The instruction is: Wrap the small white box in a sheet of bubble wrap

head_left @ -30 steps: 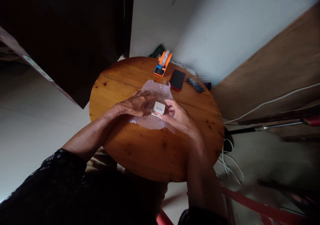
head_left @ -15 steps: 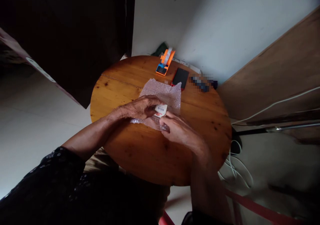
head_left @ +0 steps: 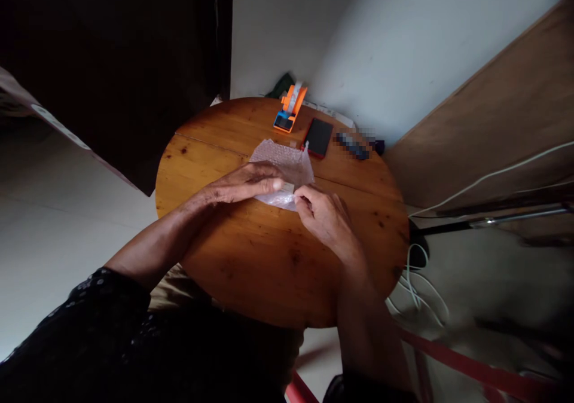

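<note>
A small white box (head_left: 287,188) lies on a sheet of bubble wrap (head_left: 289,155), and the sheet's near edge is folded up over part of it. My left hand (head_left: 249,180) rests flat across the left side of the wrap, with fingers and thumb stretched out; the thumb tip is at the box. At the right end of the fold, my right hand (head_left: 323,213) has its thumb and fingers pinched on the bubble wrap. Most of the box is hidden by the wrap and my left hand.
The round wooden table (head_left: 269,271) carries an orange tape dispenser (head_left: 290,109), a dark phone with a red edge (head_left: 318,137) and a blurred-out dark object (head_left: 353,144) toward the wall. White cables (head_left: 417,289) hang and lie to the right of the table.
The near edge of the bubble wrap has come up over the white box, covering its printed label. My left hand has flattened out, and the right has lifted slightly with the wrap.
</note>
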`<action>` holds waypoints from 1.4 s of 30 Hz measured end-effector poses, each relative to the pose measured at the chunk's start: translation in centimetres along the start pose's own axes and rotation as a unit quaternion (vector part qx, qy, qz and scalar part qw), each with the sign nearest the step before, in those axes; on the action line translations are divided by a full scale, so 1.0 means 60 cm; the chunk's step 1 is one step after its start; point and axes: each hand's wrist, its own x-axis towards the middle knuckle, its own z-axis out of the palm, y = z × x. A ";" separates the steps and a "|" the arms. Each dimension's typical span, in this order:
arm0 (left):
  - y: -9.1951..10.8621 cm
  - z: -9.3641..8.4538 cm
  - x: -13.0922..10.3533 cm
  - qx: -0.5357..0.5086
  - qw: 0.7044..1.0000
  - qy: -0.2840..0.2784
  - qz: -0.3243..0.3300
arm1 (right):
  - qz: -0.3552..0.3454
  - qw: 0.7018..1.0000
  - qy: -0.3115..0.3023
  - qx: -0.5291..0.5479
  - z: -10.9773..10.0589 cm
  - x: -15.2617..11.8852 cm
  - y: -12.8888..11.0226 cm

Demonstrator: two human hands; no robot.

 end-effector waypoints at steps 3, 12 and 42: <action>-0.008 0.009 0.004 0.013 0.999 -0.014 0.027 | 0.025 1.000 0.003 0.001 0.007 0.004 0.005; -0.012 0.038 0.007 0.021 0.999 0.043 0.001 | 0.023 0.998 -0.047 0.047 -0.006 -0.002 0.007; -0.042 0.064 0.023 -0.111 0.987 0.115 -0.029 | 0.063 0.973 0.115 0.192 0.050 0.020 0.034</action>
